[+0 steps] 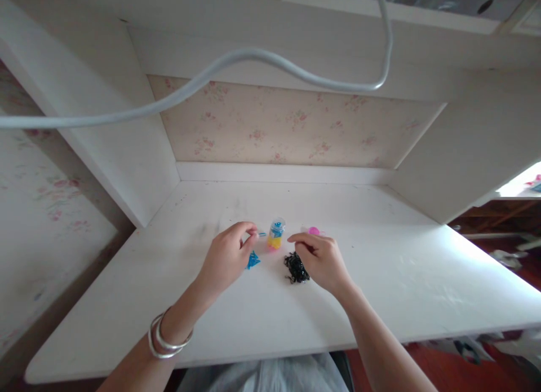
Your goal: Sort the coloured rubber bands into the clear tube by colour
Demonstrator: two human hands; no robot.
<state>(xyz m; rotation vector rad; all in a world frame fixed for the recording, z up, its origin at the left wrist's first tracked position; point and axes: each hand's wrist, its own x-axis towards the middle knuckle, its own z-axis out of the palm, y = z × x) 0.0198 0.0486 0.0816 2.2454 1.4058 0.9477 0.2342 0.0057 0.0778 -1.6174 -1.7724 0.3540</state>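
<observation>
My left hand point(230, 254) pinches a small blue rubber band point(262, 234) between thumb and fingertips. Below those fingers lies a little pile of blue bands point(252, 260), partly covered by the hand. A clear jar point(276, 227) stands upright between my hands, with blue, yellow and pink layers inside. My right hand point(321, 256) has its fingers curled together just right of the jar, apart from it; whatever they may hold is hidden. Under it is a heap of small glossy black bands point(296, 268), partly covered. A bright pink round piece point(314, 230) lies behind my right hand.
A white desk point(380, 279) carries everything, with side panels and a floral back wall point(274, 127) around it. Overhead, a thick white cable point(253, 54) crosses the view below a shelf. Silver bangles point(164, 338) circle my left wrist.
</observation>
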